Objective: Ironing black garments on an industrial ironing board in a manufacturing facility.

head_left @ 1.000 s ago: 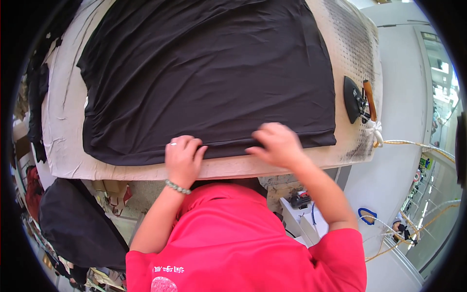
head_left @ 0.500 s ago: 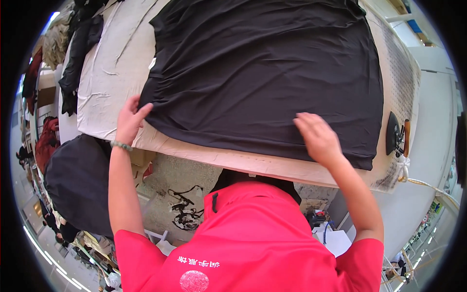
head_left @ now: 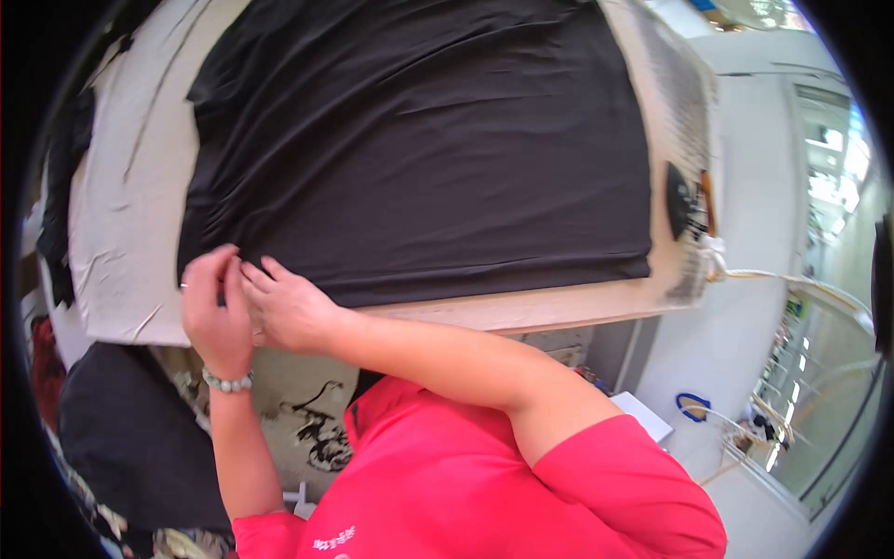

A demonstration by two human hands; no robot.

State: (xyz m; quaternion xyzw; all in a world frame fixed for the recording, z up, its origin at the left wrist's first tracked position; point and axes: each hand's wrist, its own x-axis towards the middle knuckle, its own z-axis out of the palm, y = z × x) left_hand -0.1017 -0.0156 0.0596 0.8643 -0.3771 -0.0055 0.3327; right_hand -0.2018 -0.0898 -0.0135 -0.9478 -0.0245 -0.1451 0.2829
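A wide black garment [head_left: 447, 158], gathered along its left edge like a skirt, lies spread over a padded ironing table [head_left: 130, 224]. At its near left corner my left hand [head_left: 216, 312] is closed, with black cloth showing between thumb and fingers. Right beside it, my right hand [head_left: 293, 307] reaches across my body, its bent fingertips at the same edge of the cloth. Both hands are slightly blurred, and the fold between them is partly hidden.
An iron [head_left: 680, 200] stands at the table's right side, with a pale cord [head_left: 773, 277] running off from it. A large dark rounded cover [head_left: 130, 429] is at the lower left. Black strips [head_left: 321, 433] lie on the floor under the table.
My right hand has left the garment's right part and swung left to join my left hand at the corner. My left hand has closed on the cloth. The view has shifted.
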